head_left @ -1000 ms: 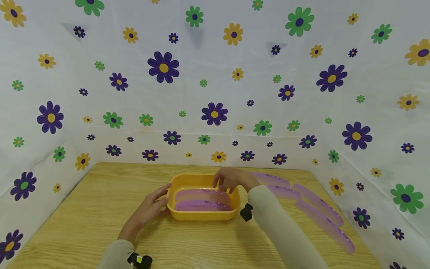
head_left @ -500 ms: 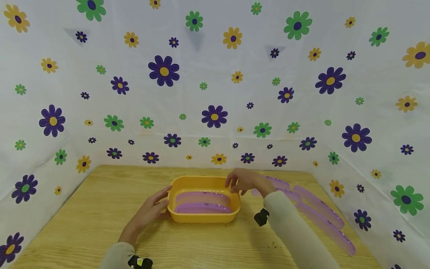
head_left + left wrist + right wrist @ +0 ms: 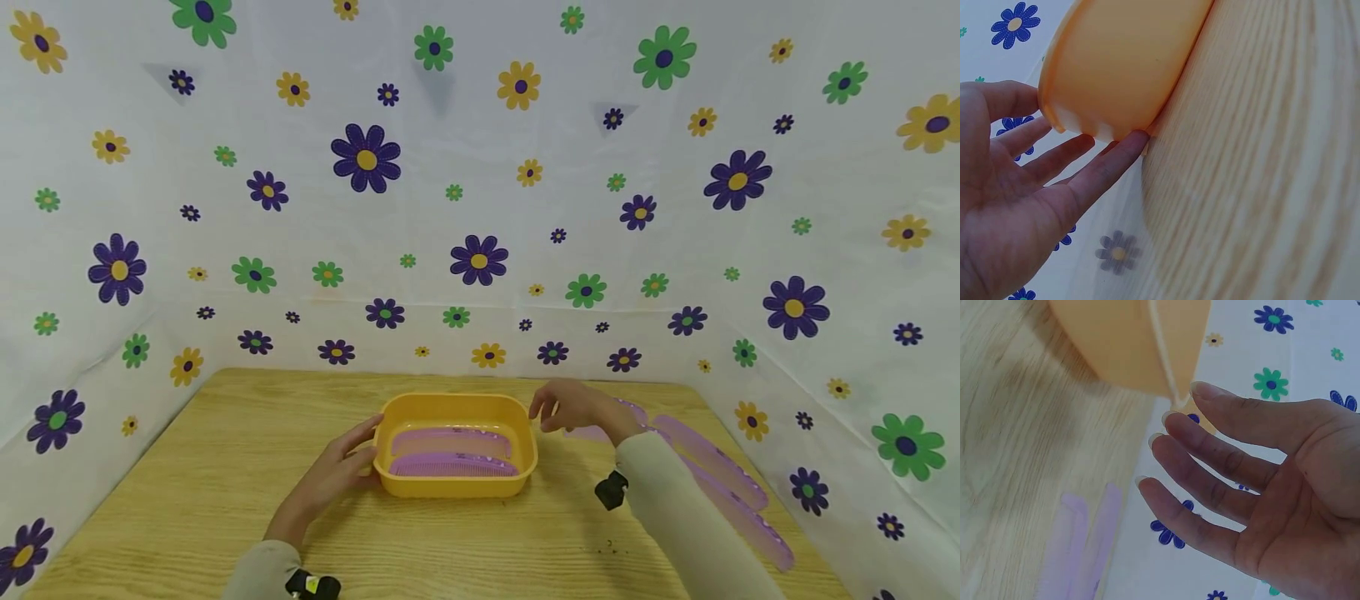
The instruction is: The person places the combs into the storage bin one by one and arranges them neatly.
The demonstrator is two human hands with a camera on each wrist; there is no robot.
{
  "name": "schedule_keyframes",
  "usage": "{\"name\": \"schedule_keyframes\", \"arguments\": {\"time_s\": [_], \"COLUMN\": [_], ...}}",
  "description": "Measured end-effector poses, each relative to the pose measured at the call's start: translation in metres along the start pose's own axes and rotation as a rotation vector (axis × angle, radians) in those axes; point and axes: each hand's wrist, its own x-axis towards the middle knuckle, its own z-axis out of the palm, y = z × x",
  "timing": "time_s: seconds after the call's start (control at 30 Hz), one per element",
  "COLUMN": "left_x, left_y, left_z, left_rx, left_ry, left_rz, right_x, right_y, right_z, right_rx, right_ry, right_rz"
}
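A yellow-orange plastic tub (image 3: 450,487) stands on the wooden table in the head view. Two purple combs lie inside it, a rear comb (image 3: 450,439) and a front comb (image 3: 453,467) with its teeth toward me. My left hand (image 3: 337,467) rests its extended fingertips against the tub's left end; the left wrist view shows them touching the outer wall (image 3: 1116,62). Just outside the right end, my right hand (image 3: 573,406) hovers with loosely bent fingers and nothing in them. In the right wrist view its fingertips are close to the rim; contact cannot be told.
More purple combs lie on the table's right side: an outer comb (image 3: 712,458) and a nearer comb (image 3: 742,517), slanting toward me. Others behind the right forearm are partly hidden, including a comb (image 3: 588,432). Flower-patterned sheets (image 3: 480,200) enclose the table (image 3: 225,467).
My right hand has moved right, from over the tub's inside to past its right rim. The left hand, the tub and the two combs in it keep their places.
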Motion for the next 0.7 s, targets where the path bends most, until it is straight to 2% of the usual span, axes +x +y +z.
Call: {"name": "schedule_keyframes", "arguments": {"time_s": [0.17, 0.53, 0.7], "left_x": [0.001, 0.0, 0.0], "left_y": [-0.001, 0.0, 0.0], "left_z": [-0.001, 0.0, 0.0], "left_rx": [-0.015, -0.015, -0.02], "left_ry": [-0.004, -0.009, -0.012], "left_rz": [0.002, 0.003, 0.001], "right_x": [-0.005, -0.021, -0.027], "right_y": [0.016, 0.054, 0.07], "right_z": [-0.002, -0.002, -0.002], "right_rx": [0.002, -0.003, 0.0], "right_ry": [0.013, 0.052, 0.08], "right_rz": [-0.025, 0.028, 0.016]}}
